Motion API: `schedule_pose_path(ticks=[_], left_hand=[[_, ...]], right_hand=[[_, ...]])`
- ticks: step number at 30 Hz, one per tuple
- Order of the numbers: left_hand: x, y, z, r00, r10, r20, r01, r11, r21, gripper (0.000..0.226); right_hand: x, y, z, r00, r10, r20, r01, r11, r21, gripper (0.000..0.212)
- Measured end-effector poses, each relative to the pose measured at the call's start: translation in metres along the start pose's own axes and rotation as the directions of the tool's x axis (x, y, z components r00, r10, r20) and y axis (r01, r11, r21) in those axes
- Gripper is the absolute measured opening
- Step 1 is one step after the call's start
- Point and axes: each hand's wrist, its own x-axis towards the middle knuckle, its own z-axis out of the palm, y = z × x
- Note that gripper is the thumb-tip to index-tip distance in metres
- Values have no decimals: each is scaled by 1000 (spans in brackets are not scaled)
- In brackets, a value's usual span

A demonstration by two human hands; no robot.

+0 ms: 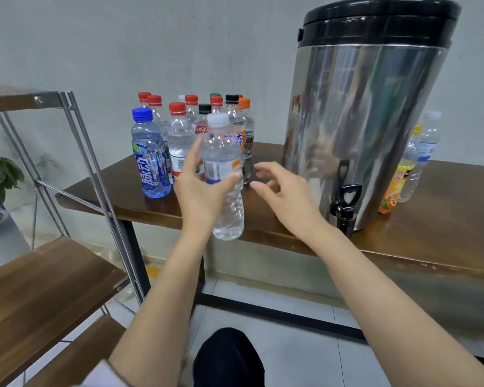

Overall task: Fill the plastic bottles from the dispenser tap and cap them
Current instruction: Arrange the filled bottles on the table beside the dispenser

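Observation:
My left hand (199, 188) grips a clear plastic bottle (224, 174) with a white cap, full of water, held upright in front of the table's edge. My right hand (285, 191) hovers just right of that bottle with fingers spread and loosely bent, holding nothing. The steel dispenser (366, 115) with a black lid stands on the brown table (430, 236); its black tap (345, 203) juts out low at the front. A cluster of several capped bottles (179, 127) stands at the table's back left, a blue-capped one (150, 155) nearest.
Two bottles, one yellow-orange (397, 180) and one clear (422, 155), stand right of the dispenser. A metal-framed wooden shelf unit (53, 275) sits at the left, a potted plant (3, 174) behind it. My dark-clad knee (229, 358) shows below.

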Motion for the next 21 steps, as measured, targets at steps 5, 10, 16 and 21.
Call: schedule_pose_path(ticks=[5,10,16,21], left_hand=[[39,-30,23,998,44,-40,-41,996,77,88],[50,-57,37,995,84,-50,-77,989,124,90],[20,-83,34,995,91,39,-98,897,430,118],[13,-106,30,983,162,81,-178,778,603,118]], right_hand=[[4,26,26,994,81,76,-73,993,-93,41],[2,50,47,983,89,159,-30,940,-340,41],[6,74,74,982,-7,190,93,891,-444,42],[8,83,81,991,-73,115,118,878,-463,46]])
